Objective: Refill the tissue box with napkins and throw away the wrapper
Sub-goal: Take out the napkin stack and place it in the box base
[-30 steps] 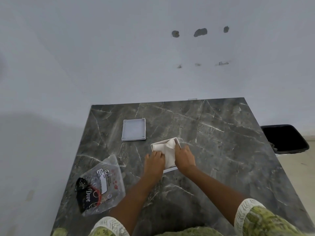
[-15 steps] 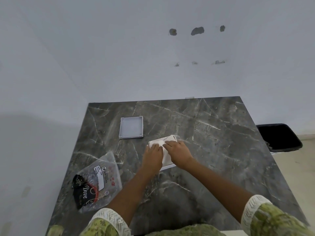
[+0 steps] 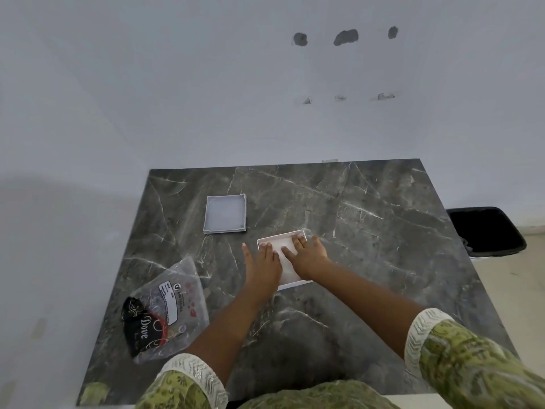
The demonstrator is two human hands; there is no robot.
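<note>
Napkins [image 3: 285,255] mostly hidden under both palms, inside tissue box [image 3: 298,285] mid-counter [image 3: 368,231], left hand [image 3: 263,265] and right hand [image 3: 309,255] flat, fingers spread, pressing down, wrapper [image 3: 165,311] near left, lid [image 3: 225,218] farther off, bin [image 3: 486,231] cut off right.

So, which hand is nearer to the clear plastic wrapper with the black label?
The left hand. It lies flat on the napkins in the white square box, on the side towards the clear plastic wrapper. The right hand presses farther away, beyond the left one.

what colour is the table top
Dark grey marble pattern with pale veins, on the table top; seen in the head view.
</note>
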